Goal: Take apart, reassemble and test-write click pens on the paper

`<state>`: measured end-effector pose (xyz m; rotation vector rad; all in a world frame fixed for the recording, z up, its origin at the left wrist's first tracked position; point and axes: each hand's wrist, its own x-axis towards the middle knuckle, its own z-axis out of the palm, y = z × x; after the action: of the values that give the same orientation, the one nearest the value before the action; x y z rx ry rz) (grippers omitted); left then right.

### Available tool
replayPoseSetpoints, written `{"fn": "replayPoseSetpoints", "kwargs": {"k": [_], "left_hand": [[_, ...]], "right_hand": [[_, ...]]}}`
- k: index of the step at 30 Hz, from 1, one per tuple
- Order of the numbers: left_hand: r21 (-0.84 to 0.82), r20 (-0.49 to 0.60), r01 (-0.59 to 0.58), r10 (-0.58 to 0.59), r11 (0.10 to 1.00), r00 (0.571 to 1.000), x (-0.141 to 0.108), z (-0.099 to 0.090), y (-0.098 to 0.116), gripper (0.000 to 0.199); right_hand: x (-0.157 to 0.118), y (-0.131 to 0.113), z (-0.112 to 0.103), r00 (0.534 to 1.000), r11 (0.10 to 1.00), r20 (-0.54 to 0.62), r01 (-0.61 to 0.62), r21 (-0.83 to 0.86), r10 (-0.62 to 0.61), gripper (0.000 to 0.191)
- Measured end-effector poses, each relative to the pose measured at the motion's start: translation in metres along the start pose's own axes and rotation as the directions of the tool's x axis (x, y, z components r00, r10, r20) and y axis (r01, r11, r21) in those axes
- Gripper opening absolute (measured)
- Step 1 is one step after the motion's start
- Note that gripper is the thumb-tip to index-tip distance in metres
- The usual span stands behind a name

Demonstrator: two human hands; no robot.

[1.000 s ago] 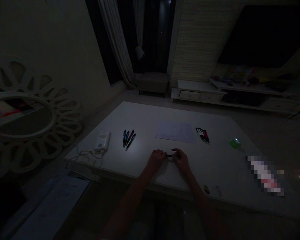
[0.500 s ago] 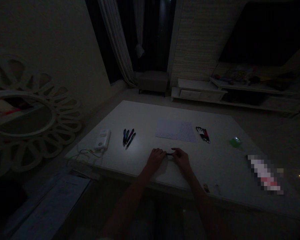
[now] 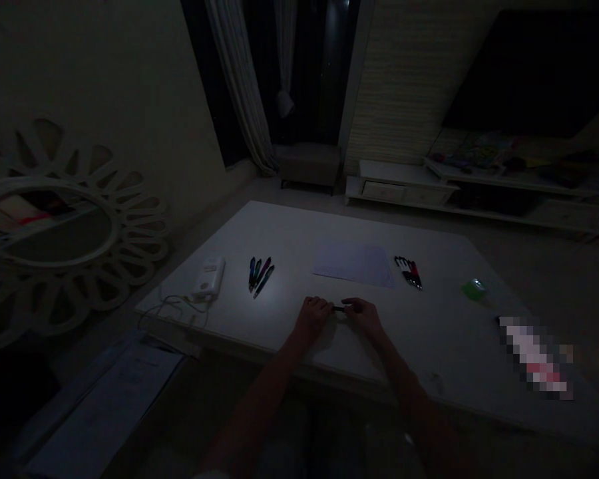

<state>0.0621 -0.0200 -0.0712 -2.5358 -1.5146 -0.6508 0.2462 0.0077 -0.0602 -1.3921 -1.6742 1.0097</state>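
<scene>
In dim light, a slim black pen [image 3: 339,309] is held level just above the table's near half, most of it hidden by fingers. My left hand [image 3: 313,317] is closed around its left end. The fingertips of my right hand [image 3: 363,315] pinch the right end, with the index finger reaching over the top. Beyond my hands lies a sheet of paper [image 3: 352,263] covered in fine print or writing. Several dark pens [image 3: 260,276] are fanned out to the left. On the right, several black, white and red pens [image 3: 408,272] lie close together.
The white table [image 3: 289,229] holds a white box-shaped device [image 3: 210,277] with cables at its left edge. A green item [image 3: 474,289] and a pixelated object [image 3: 534,359] lie on the right. A round mirror [image 3: 114,226] stands left; papers [image 3: 110,412] lie below it.
The whole view has shifted slightly as my head moved. Both hands keep their hold on the pen in nearly the same place. A small item at the near edge is now hidden by my right arm.
</scene>
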Motion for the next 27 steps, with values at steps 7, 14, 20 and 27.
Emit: {"fn": "replayPoseSetpoints", "kwargs": {"k": [7, 14, 20, 27], "left_hand": [[-0.016, 0.053, 0.021, -0.020, 1.000, 0.998, 0.001, 0.000, 0.001, 0.011], [0.006, -0.117, 0.115, -0.114, 0.993, 0.987, 0.001, 0.000, 0.003, 0.033], [-0.042, -0.088, 0.117, -0.120, 0.992, 0.989, 0.004, -0.002, 0.004, 0.032], [-0.040, -0.044, 0.141, -0.142, 0.989, 0.989, 0.006, -0.005, 0.003, 0.030]], "right_hand": [[-0.003, -0.035, 0.007, 0.912, 0.763, 0.315, 0.396, -0.511, -0.262, 0.022], [0.014, -0.025, -0.026, 0.928, 0.764, 0.345, 0.322, -0.559, -0.139, 0.021], [0.047, -0.011, -0.061, 0.999, 0.971, -0.048, 0.030, 0.237, -0.019, 0.017], [0.079, -0.051, -0.070, 0.997, 0.627, 0.083, -0.064, 0.777, -0.001, 0.047]]}}
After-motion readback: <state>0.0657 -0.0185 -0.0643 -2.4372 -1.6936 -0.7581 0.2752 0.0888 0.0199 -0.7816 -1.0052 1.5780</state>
